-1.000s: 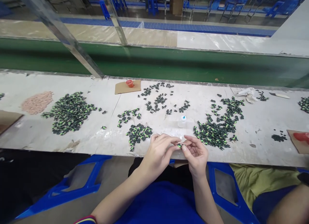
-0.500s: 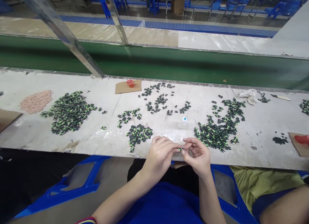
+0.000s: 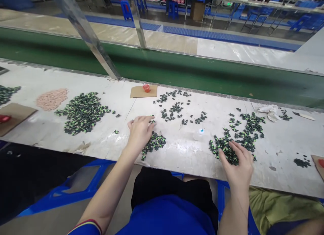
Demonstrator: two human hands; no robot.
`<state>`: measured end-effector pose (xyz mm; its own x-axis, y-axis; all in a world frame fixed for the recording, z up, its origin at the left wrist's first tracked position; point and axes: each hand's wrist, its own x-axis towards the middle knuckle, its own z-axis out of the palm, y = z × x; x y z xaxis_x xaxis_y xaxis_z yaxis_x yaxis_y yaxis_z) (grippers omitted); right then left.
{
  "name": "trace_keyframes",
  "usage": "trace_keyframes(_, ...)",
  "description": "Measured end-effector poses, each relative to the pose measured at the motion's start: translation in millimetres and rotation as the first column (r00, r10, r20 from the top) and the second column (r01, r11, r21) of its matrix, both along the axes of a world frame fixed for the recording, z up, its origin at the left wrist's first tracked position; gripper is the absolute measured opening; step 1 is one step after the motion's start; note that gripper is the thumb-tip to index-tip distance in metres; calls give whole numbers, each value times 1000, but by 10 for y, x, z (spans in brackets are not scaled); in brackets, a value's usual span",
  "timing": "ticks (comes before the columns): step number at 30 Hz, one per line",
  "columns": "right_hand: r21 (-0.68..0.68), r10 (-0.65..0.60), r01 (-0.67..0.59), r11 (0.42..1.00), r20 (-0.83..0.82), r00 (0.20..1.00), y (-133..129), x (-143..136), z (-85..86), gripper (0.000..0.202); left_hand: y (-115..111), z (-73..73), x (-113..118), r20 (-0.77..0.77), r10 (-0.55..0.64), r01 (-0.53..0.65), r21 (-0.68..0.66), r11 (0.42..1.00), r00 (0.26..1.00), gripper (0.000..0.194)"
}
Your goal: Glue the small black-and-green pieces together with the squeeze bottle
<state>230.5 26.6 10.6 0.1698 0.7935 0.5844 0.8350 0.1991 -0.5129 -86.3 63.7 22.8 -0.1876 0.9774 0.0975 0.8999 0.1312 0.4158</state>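
Observation:
My left hand (image 3: pixel 140 130) reaches over the small cluster of black-and-green pieces left of centre, its fingers apart and partly covering them. Just nearer the table edge lies another small pile of black-and-green pieces (image 3: pixel 157 142). On the right, my right hand (image 3: pixel 239 160) hovers at the near side of a large black-and-green pile (image 3: pixel 225 144), thumb and fingers spread. Nothing shows between the fingers of either hand. Loose dark pieces (image 3: pixel 176 107) are scattered beyond and between the hands. A small white bottle with a blue tip (image 3: pixel 199 134) stands between them.
On the white table (image 3: pixel 182 154) are a red cup (image 3: pixel 146 88) on cardboard, a large dark-green pile (image 3: pixel 83 113), pink pieces (image 3: pixel 52 99), a white cloth (image 3: pixel 269 111) and a knife (image 3: pixel 303 115). A green barrier (image 3: pixel 177 68) runs behind. Another person's arm shows at lower right.
My hands, together around a small piece before, have moved apart: the left to the left cluster, the right to the right pile. The piece is no longer seen between them. The view has shifted.

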Motion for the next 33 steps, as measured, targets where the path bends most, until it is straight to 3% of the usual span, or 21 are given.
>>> trace_keyframes(4,-137,109,-109,984,-6,994,150,-313,-86,50,224,-120,-173,-127,121,-137,-123,983,985,48)
trace_keyframes(8,-275,174,-200,940,-118,978,292,-569,-176,62,187,-288,-149,-63,45,-59,-247,967,997,59)
trace_keyframes(12,-281,247,-287,916,-168,954,359,-657,-225,52,110,-347,-134,6,-112,111,-181,977,994,53)
trace_keyframes(15,-264,256,-293,919,-166,952,368,-663,-257,44,138,-335,-146,24,-126,128,-138,982,992,54)
trace_keyframes(22,-342,155,-267,901,-322,934,301,-656,-235,37,204,-323,-152,76,-301,307,-92,947,951,44)
trace_keyframes(28,-382,62,-325,865,-562,825,149,-619,-145,36,-57,-315,-35,209,-374,378,24,926,903,35)
trace_keyframes(33,-323,22,-333,886,-687,726,79,-583,-137,38,-255,-325,168,250,-438,427,99,899,864,28)
